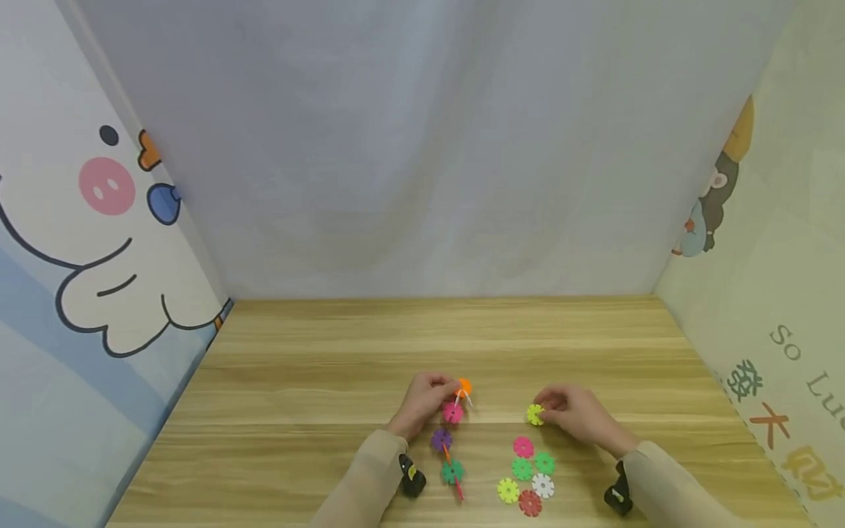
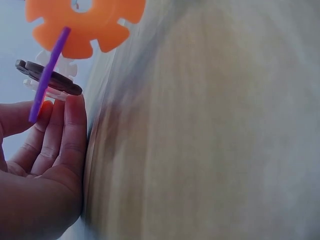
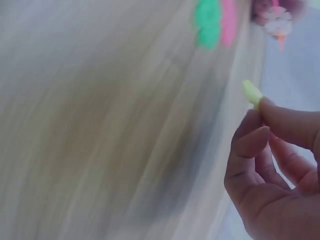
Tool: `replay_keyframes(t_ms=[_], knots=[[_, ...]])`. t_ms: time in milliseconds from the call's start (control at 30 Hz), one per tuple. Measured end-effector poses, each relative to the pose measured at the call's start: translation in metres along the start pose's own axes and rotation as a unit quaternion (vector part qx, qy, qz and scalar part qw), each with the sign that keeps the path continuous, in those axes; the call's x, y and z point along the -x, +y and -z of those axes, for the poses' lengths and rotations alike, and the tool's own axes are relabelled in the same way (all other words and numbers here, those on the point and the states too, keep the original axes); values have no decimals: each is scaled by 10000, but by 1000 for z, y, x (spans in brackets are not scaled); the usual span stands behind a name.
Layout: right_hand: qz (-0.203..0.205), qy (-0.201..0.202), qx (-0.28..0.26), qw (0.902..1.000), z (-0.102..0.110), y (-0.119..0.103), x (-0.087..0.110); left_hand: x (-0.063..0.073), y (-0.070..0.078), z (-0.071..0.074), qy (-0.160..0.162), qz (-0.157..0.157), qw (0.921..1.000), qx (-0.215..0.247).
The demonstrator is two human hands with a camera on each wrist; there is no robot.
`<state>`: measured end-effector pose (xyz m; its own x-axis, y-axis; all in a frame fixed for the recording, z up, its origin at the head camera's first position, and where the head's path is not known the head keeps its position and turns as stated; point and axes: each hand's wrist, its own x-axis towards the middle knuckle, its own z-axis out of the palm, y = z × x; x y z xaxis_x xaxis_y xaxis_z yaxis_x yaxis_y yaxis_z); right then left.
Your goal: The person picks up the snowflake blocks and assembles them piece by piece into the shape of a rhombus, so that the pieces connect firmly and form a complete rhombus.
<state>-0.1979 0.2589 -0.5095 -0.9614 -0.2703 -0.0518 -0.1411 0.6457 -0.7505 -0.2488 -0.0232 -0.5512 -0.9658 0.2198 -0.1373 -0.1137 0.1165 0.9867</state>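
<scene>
My left hand (image 1: 424, 402) pinches a joined string of notched plastic snowflake discs above the table. An orange disc (image 1: 465, 386) tops this string, with thin white discs (image 1: 469, 398) and a pink disc (image 1: 452, 413) below. Nearer to me are a purple disc (image 1: 441, 440) and a teal disc (image 1: 452, 471). In the left wrist view, a purple disc (image 2: 49, 77) stands edge-on by my thumb, beside a dark disc (image 2: 52, 79). To the right, my right hand (image 1: 579, 418) holds a yellow disc (image 1: 534, 415) between thumb and fingertip, apart from the string.
Several loose discs lie between my forearms: a pink disc (image 1: 524, 446), a green disc (image 1: 521, 468), a white disc (image 1: 543, 485), a red disc (image 1: 530, 504) and others. The wooden table (image 1: 297, 367) ends at a pale curtain (image 1: 429, 183).
</scene>
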Motion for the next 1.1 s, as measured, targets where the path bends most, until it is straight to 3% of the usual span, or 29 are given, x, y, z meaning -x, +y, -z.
replay_keyframes(t_ms=[267, 567, 1100], knots=[[-117, -106, -1084, 9940, -20, -15, -13, -1, 1, 2, 19, 51, 10000, 11], [-99, -265, -1383, 9900, -29, -31, -16, 1, 2, 0, 24, 75, 10000, -45], [-193, -449, -1544, 9868, -45, -38, -23, 1, 4, 0, 96, 141, 9996, -207]])
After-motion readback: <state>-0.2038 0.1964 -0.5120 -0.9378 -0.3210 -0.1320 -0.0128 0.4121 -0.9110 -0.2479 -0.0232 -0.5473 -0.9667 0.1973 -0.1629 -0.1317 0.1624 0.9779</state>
